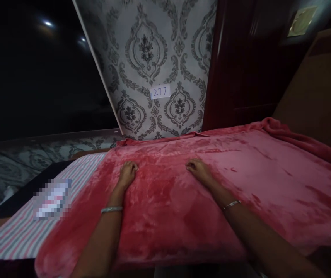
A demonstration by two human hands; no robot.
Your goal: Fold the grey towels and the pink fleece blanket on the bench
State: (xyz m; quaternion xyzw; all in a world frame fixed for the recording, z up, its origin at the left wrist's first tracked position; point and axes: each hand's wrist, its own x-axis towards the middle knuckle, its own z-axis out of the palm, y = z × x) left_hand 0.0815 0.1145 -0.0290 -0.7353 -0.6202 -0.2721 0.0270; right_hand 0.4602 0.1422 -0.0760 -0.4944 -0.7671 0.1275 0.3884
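Note:
A red plush blanket (159,208) is spread over a flat surface in front of me, with lighter and darker patches in its pile. On its left part rests my left hand (128,172), fingers curled together against the fabric. My right hand (198,169) lies farther right at about the same depth, its fingers also bent in and closed on the blanket. Both hands have the fabric at their fingertips, though the exact pinch is too small to see. A bangle circles each forearm.
A striped cloth (17,235) lies to the left, bearing a pixelated item (52,200). A large dark screen (38,77) stands at the back left. Behind the blanket is a patterned wall (150,46) with a paper label (160,91). A brown panel (319,92) stands at the right.

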